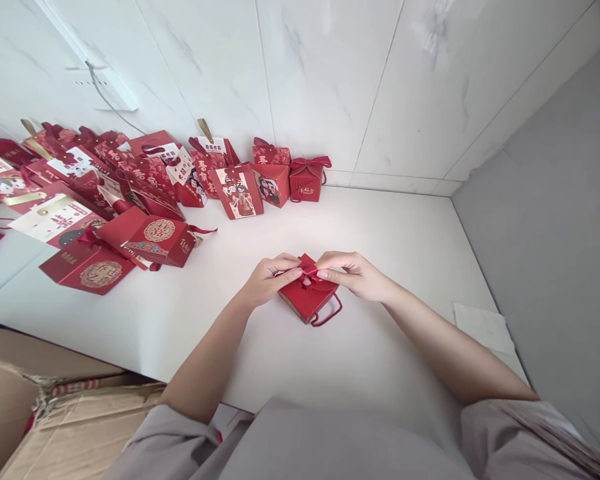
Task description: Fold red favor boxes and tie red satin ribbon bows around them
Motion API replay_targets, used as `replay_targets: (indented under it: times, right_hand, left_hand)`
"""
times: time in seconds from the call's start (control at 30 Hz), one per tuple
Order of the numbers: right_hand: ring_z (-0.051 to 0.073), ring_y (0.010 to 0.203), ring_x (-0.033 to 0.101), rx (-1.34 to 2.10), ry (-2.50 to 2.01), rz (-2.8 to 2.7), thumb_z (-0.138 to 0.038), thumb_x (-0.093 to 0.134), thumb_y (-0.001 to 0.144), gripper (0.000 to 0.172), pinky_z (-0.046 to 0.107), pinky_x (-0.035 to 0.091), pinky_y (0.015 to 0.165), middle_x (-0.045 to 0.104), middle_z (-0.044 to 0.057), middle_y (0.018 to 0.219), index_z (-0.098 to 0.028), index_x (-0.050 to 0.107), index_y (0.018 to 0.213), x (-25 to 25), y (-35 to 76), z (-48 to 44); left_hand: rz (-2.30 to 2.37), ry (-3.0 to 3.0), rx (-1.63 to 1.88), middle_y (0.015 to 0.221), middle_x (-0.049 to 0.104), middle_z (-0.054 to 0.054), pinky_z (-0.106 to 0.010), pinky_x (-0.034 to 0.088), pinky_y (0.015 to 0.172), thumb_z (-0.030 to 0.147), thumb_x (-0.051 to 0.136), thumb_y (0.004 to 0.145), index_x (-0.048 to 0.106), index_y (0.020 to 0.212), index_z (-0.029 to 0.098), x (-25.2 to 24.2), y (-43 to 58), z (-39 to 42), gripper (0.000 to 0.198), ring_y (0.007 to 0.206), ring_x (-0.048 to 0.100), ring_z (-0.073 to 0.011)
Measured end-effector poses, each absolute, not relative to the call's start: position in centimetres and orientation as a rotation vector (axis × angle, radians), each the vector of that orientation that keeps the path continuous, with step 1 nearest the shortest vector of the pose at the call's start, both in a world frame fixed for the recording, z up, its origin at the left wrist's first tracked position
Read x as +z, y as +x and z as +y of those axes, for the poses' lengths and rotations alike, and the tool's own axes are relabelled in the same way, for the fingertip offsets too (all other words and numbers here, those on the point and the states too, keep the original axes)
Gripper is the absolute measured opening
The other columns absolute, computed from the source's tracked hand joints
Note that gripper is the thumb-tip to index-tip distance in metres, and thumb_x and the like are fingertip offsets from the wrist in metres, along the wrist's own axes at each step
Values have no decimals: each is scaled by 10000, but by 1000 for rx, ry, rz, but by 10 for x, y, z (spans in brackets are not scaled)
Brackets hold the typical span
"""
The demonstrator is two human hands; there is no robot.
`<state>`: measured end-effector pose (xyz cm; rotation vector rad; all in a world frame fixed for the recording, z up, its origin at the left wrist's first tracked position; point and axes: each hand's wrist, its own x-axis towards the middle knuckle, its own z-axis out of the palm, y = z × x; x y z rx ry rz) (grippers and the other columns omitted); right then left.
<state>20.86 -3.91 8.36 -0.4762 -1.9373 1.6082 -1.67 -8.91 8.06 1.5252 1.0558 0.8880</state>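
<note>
A small red gift box (305, 298) lies on the white table in front of me, turned cornerwise. A red ribbon (309, 275) crosses its top, bunched in the middle. My left hand (276, 277) pinches one side of the ribbon between thumb and forefinger. From the other side my right hand (353, 275) pinches the ribbon too, and the two thumbs nearly meet over the bunched part. A dark red cord handle (330, 313) loops out from the box's near right side onto the table.
Several decorated red gift boxes stand along the wall, among them a bow-topped box (306, 180) and a box lying tilted (166, 237). An open cardboard carton (80, 427) is at lower left. Flat white paper (484, 327) lies by the grey partition (550, 220).
</note>
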Motion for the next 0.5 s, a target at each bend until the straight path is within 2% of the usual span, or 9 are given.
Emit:
replay_targets:
  times: [0.17, 0.33, 0.5]
  right_hand:
    - [170, 896, 645, 1624, -539, -1936, -391, 618, 885, 249, 319, 497, 845, 712, 56, 989, -205, 738, 997, 83, 209, -40]
    - [157, 867, 635, 1674, -531, -1959, -379, 628, 880, 228, 305, 483, 829, 711, 45, 942, -185, 736, 931, 86, 212, -38]
    - [147, 841, 610, 1737, -569, -1939, -381, 600, 899, 247, 288, 469, 801, 690, 38, 914, -171, 729, 899, 91, 214, -39]
  left_hand:
    - [977, 1366, 873, 1201, 649, -96, -371, 434, 993, 367, 636, 856, 770, 970, 220, 78, -27, -88, 229, 1149, 571, -244]
    - [898, 1304, 907, 1140, 695, -108, -422, 377, 1060, 344, 606, 872, 789, 909, 213, 79, -30, -89, 228, 1189, 560, -265]
    - [824, 1332, 881, 1218, 665, -79, -414, 396, 1033, 286, 555, 903, 784, 937, 236, 93, -36, -92, 238, 1169, 567, -255]
